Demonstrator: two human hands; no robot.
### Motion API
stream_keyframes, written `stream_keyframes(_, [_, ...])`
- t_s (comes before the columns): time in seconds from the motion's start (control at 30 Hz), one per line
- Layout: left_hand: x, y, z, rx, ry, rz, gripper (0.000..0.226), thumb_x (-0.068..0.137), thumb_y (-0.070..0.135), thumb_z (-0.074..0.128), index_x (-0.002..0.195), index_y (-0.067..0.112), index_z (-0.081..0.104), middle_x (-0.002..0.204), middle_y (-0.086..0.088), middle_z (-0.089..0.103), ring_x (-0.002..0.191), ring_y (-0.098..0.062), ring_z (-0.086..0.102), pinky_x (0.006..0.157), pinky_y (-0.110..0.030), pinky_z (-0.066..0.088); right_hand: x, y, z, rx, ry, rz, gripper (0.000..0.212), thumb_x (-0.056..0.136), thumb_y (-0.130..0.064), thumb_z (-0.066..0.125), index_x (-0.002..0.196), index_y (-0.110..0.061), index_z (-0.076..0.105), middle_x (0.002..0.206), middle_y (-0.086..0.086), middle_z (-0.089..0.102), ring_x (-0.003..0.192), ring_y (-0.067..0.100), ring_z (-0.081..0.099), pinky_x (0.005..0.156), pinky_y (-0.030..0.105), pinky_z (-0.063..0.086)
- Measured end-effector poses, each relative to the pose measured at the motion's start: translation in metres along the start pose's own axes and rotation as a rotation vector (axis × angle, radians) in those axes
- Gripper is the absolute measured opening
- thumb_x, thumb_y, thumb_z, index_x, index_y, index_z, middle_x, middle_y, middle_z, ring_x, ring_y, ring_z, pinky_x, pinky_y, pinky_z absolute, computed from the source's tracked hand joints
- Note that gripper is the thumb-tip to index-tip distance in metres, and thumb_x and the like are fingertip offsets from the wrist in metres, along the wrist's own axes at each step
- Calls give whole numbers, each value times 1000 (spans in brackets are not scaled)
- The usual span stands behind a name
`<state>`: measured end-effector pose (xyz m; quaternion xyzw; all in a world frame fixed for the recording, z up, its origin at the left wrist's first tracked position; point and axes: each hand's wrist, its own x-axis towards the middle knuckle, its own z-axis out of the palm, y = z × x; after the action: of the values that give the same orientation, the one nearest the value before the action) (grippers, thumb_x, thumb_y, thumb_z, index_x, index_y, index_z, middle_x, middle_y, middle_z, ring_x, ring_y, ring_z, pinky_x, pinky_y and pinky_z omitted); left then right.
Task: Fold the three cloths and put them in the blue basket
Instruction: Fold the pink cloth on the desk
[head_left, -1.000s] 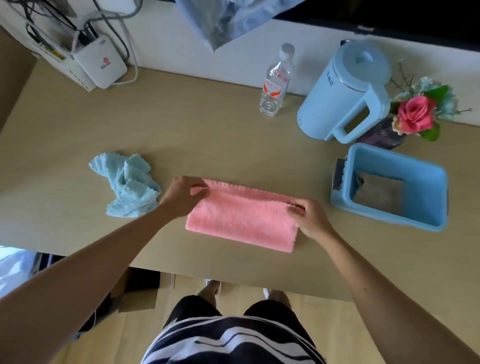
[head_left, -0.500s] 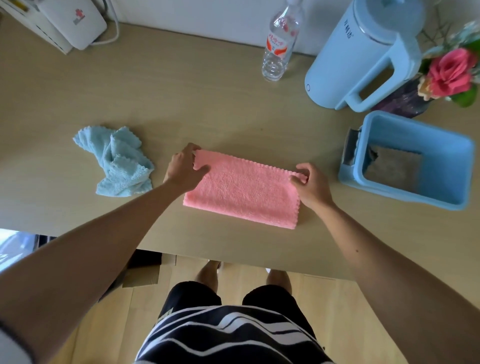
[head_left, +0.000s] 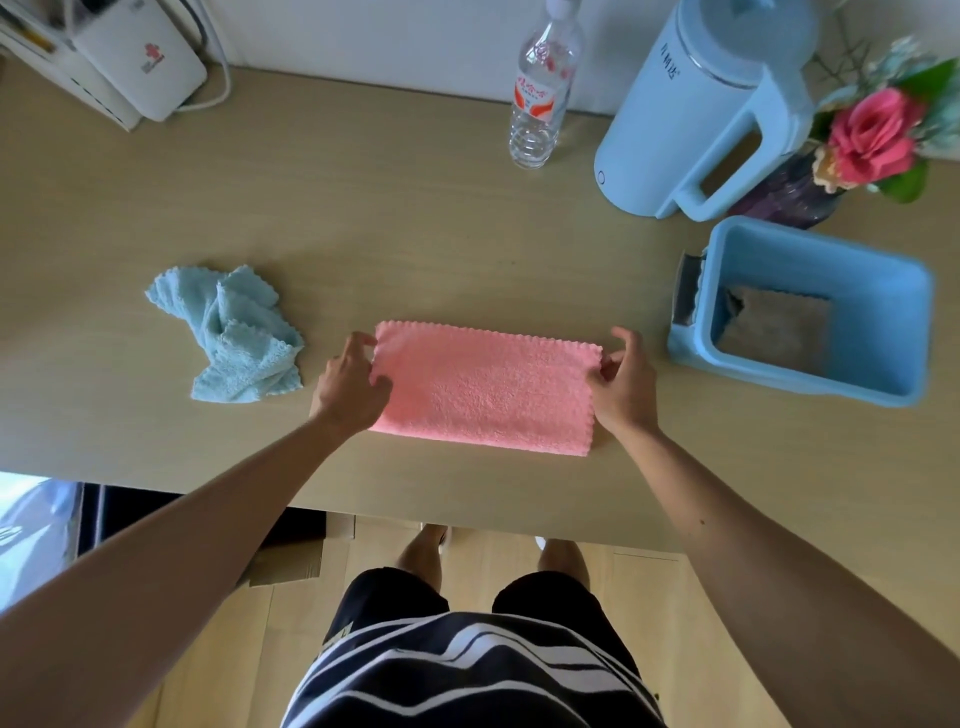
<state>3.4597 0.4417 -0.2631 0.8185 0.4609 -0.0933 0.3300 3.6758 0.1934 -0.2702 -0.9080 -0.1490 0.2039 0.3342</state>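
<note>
Two hands on the pink cloth (head_left: 485, 387): left hand (head_left: 349, 385) and right hand (head_left: 622, 382) each pinching a far corner; soft, light, floppy.

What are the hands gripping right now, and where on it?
Both hold the pink cloth: left hand pinches its far-left corner, right hand pinches its far-right corner. It lies flat on the table.

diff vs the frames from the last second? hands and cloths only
Both hands slid outward along the half-folded pink fleece cloth: the left hand now pinches its left end, the right hand its right end, fingers at the far corners. The cloth stays flat on the wooden table. Unchanged: crumpled light-blue cloth, brown folded cloth inside the blue plastic basket.
</note>
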Motion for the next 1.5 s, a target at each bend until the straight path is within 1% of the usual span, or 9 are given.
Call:
stream_keyframes(0.13, [-9, -3, -1, 287, 138, 147, 60, 69, 12, 73, 124, 10, 48, 103, -12, 59, 89, -31, 57, 75, -40, 51, -4, 1, 5, -178, 121, -210, 60, 86, -11, 72, 139, -8, 42, 108, 7, 55, 96, 20, 57, 88, 33, 52])
stream_keyframes(0.27, [-30, 7, 24, 396, 140, 435, 57, 74, 9, 73, 127, 14, 53, 120, -12, 53, 102, -25, 54, 82, -39, 56, -15, -7, 19, -378, -86, -529, 41, 84, -24, 74, 120, -11, 58, 116, 5, 57, 108, 20, 56, 96, 39, 50])
stream_keyframes(0.47, [-37, 11, 51, 502, 43, 445, 65, 86, 27, 71, 145, 21, 43, 149, -14, 40, 121, -32, 51, 94, -48, 52, -39, 8, 21, -517, -208, -480, 47, 80, -33, 76, 123, -19, 61, 123, 1, 51, 113, 20, 54, 99, 38, 48])
stream_keyframes(0.57, [-10, 19, 49, 580, 28, 519, 75, 92, 10, 60, 156, 27, 25, 166, -13, 16, 149, -35, 25, 121, -51, 25, -63, 8, 19, -541, -166, -408, 49, 83, -28, 70, 129, -18, 56, 126, 4, 52, 113, 21, 55, 97, 39, 50])
stream_keyframes(0.63, [7, 29, 44, 615, 51, 575, 78, 91, 1, 59, 156, 28, 25, 166, -15, 12, 153, -34, 13, 125, -49, 12, -83, 7, 22, -491, -214, -390, 54, 85, -26, 69, 135, -16, 53, 129, 5, 52, 117, 20, 54, 102, 38, 50])
stream_keyframes(0.9, [-18, 33, 36, 596, -97, 1099, 34, 80, 21, 78, 113, 19, 69, 123, -11, 64, 109, -25, 62, 92, -41, 57, -77, 10, 17, -521, -436, -694, 54, 73, -4, 75, 123, -21, 63, 123, -4, 54, 117, 16, 51, 101, 35, 46])
stream_keyframes(1.13, [-28, 20, 41, 650, -236, 1002, 56, 78, 38, 75, 130, 22, 59, 139, -8, 53, 133, -26, 47, 109, -41, 46, -52, 11, 11, -680, -535, -837, 49, 75, -10, 72, 121, -24, 66, 127, -4, 55, 120, 19, 52, 104, 36, 41])
stream_keyframes(1.37, [-37, 8, 39, 585, -290, 968, 85, 66, 60, 75, 138, 21, 51, 149, -6, 46, 144, -26, 35, 121, -40, 30, -54, -10, 26, -437, -565, -569, 5, 84, -26, 68, 89, -25, 67, 92, -14, 64, 93, 12, 57, 85, 35, 40])
stream_keyframes(1.5, [-46, 12, 38, 153, -320, 702, 55, 80, 47, 73, 129, 23, 62, 132, -1, 64, 127, -19, 54, 112, -42, 40, -57, -28, 14, 135, -768, -144, 27, 94, -23, 51, 70, -14, 60, 62, -9, 60, 60, 9, 57, 63, 28, 45])
